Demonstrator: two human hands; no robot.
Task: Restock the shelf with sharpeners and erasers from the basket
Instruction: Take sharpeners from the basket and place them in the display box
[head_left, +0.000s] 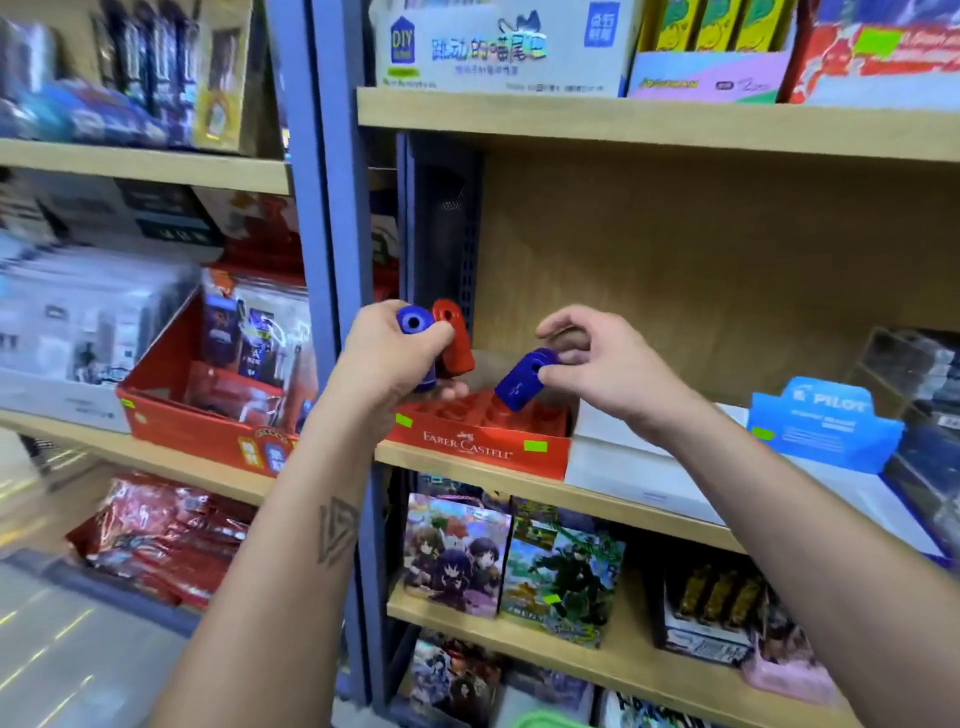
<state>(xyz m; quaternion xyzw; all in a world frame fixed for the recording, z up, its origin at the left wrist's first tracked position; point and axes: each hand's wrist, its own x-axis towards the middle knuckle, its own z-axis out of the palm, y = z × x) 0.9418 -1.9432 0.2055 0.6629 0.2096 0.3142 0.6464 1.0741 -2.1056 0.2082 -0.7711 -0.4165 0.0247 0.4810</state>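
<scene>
A red Faber-Castell display tray (483, 444) with slots sits at the left end of the wooden shelf (597, 499). My left hand (387, 358) grips two sharpeners above the tray's left side: a blue sharpener (413, 322) and a red sharpener (454, 338). My right hand (602, 364) pinches another blue sharpener (522, 382) by its upper end, tilted, its lower end at a tray slot. The basket is out of view, apart from a green rim (545, 719) at the bottom edge.
A white box (639, 467) and a blue Pilot display (826, 426) stand right of the tray. A clear case (914, 364) is at far right. A red box (208, 415) of packaged goods sits on the left shelving. A blue steel upright (332, 234) divides the units.
</scene>
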